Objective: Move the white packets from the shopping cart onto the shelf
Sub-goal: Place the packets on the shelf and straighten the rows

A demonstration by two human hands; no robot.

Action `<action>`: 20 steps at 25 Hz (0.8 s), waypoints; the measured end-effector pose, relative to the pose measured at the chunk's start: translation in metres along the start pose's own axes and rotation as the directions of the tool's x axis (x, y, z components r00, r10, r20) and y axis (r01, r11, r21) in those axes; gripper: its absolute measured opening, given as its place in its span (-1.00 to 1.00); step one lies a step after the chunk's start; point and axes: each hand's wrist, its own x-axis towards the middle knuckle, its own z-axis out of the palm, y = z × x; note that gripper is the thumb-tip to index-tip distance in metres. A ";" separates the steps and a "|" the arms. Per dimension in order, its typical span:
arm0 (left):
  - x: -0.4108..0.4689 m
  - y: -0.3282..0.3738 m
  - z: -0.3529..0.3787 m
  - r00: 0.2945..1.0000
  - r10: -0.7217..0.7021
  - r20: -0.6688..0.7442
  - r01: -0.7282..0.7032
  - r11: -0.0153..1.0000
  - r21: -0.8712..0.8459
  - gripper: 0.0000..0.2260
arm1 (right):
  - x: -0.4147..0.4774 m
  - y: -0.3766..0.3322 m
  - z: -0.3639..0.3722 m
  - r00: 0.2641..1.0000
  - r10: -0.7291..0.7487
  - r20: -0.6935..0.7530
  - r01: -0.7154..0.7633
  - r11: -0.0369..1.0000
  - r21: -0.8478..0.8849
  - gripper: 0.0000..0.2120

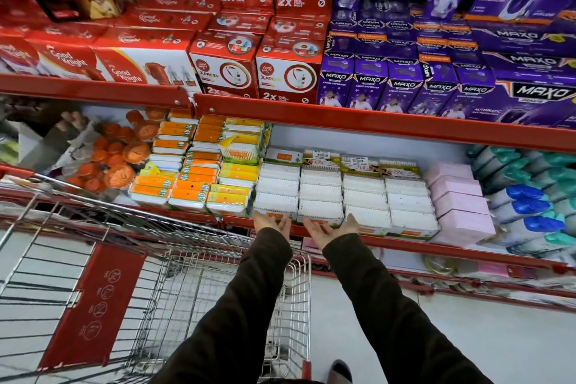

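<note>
White packets [343, 193] of cotton buds stand in several rows on the red-edged shelf [405, 245], between orange packets and pink boxes. My left hand [271, 222] touches the front of the leftmost row, fingers spread. My right hand [327, 230] lies palm up against the front packets of the second and third rows. Both hands hold nothing. The wire shopping cart [218, 284] stands below left; I see no packets in its visible part. Dark sleeves cover both arms.
Orange and yellow packets [199, 171] fill the shelf to the left, pink boxes [458, 199] and blue-capped bottles [530, 206] to the right. Red and purple boxes [374, 84] crowd the shelf above. A red panel [93, 305] hangs in the cart. White floor lies below.
</note>
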 end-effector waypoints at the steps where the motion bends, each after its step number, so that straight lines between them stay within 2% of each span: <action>1: -0.001 0.000 -0.001 1.000 0.001 0.000 -0.001 1.000 0.001 -0.46 | 0.001 0.001 -0.001 1.000 -0.007 -0.001 0.007 1.000 0.008 -0.27; 3: -0.002 0.002 -0.002 1.000 0.004 0.007 -0.004 1.000 0.017 -0.47 | -0.004 0.004 -0.003 1.000 -0.025 -0.003 0.025 1.000 0.005 -0.28; 5: 0.001 0.001 -0.001 1.000 -0.003 -0.006 0.004 0.996 0.091 -0.51 | -0.014 0.007 -0.002 0.998 -0.067 -0.004 0.067 0.995 -0.071 -0.31; 6: 0.001 -0.001 0.000 0.999 0.035 -0.019 -0.031 0.981 0.193 -0.56 | -0.020 0.009 -0.002 0.994 -0.107 -0.006 0.104 0.981 -0.166 -0.34; 7: -0.002 -0.005 0.000 0.991 0.134 -0.004 -0.123 0.923 0.365 -0.63 | -0.026 0.011 -0.001 0.986 -0.169 0.002 0.160 0.931 -0.328 -0.39; 8: -0.007 -0.009 0.000 0.961 0.270 0.066 -0.259 0.789 0.557 -0.68 | -0.030 0.012 -0.002 0.962 -0.271 0.029 0.242 0.803 -0.545 -0.45; 9: -0.012 -0.014 0.000 0.890 0.412 0.197 -0.421 0.573 0.703 -0.73 | -0.032 0.011 -0.004 0.904 -0.415 0.105 0.346 0.565 -0.749 -0.53; 10: -0.017 -0.019 0.000 0.780 0.499 0.377 -0.563 0.298 0.771 -0.76 | -0.031 0.006 -0.009 0.792 -0.557 0.251 0.433 0.221 -0.874 -0.60; 11: -0.020 -0.021 0.000 0.646 0.512 0.566 -0.649 -0.021 0.760 -0.75 | -0.028 -0.002 -0.016 0.647 -0.623 0.440 0.442 -0.164 -0.882 -0.65; 12: -0.019 -0.022 0.003 0.533 0.435 0.726 -0.665 -0.315 0.677 -0.71 | -0.023 -0.014 -0.024 0.525 -0.603 0.601 0.354 -0.487 -0.798 -0.66; 13: -0.020 -0.023 0.008 0.483 0.315 0.817 -0.637 -0.514 0.575 -0.64 | -0.018 -0.028 -0.030 0.459 -0.551 0.697 0.216 -0.692 -0.689 -0.62; 14: -0.012 -0.026 0.012 0.490 0.183 0.852 -0.596 -0.644 0.481 -0.56 | -0.013 -0.045 -0.035 0.451 -0.504 0.737 0.096 -0.793 -0.602 -0.55; 16: 0.001 -0.034 0.017 0.575 -0.026 0.818 -0.513 -0.790 0.336 -0.46 | -0.004 -0.073 -0.041 0.547 -0.419 0.725 -0.048 -0.880 -0.472 -0.45; 18: 0.014 -0.047 0.012 0.612 -0.122 0.781 -0.471 -0.849 0.237 -0.41 | 0.001 -0.090 -0.048 0.638 -0.342 0.690 -0.092 -0.923 -0.373 -0.40; 20: 0.023 -0.054 0.005 0.595 -0.139 0.791 -0.435 -0.884 0.172 -0.40 | 0.005 -0.096 -0.055 0.650 -0.295 0.701 -0.081 -0.943 -0.322 -0.31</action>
